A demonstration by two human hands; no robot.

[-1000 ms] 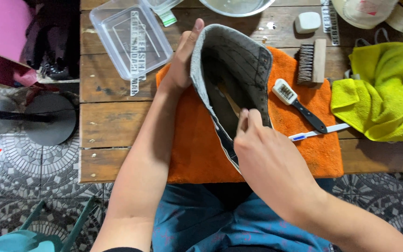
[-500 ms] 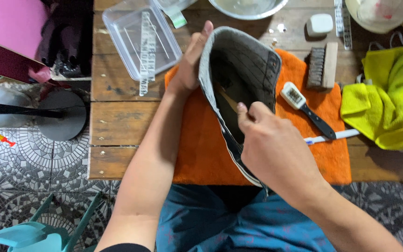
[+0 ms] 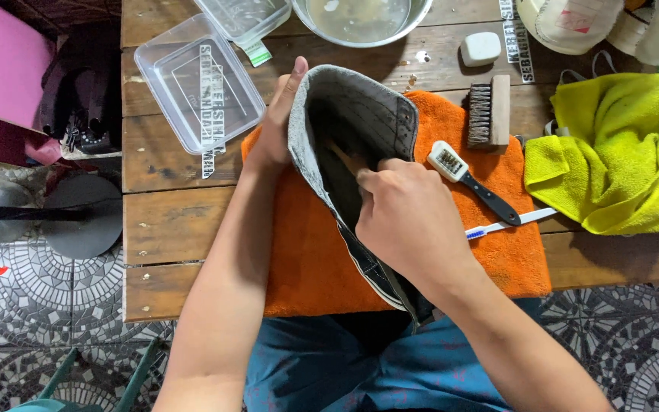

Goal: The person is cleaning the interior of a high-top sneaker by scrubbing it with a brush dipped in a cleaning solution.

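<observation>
A grey cap (image 3: pixel 360 114) stands on its edge on an orange towel (image 3: pixel 306 267), its dark inside facing me. My left hand (image 3: pixel 278 122) grips the cap's left rim, thumb pointing up. My right hand (image 3: pixel 406 221) reaches into the cap and is closed around a wooden-handled brush (image 3: pixel 345 159), whose handle shows just past my fingers against the inner lining. The brush's head is hidden inside the cap.
On the towel's right lie a white-headed black-handled brush (image 3: pixel 474 183), a wooden brush (image 3: pixel 490 111) and a blue-white toothbrush (image 3: pixel 512 221). A yellow cloth (image 3: pixel 619 152), a white soap bar (image 3: pixel 480 47), a metal bowl of water (image 3: pixel 360 19) and clear plastic containers (image 3: pixel 196 84) sit around.
My right hand has pushed deeper into the cap with the brush. The view has shifted slightly; the left hand keeps its grip on the rim.
</observation>
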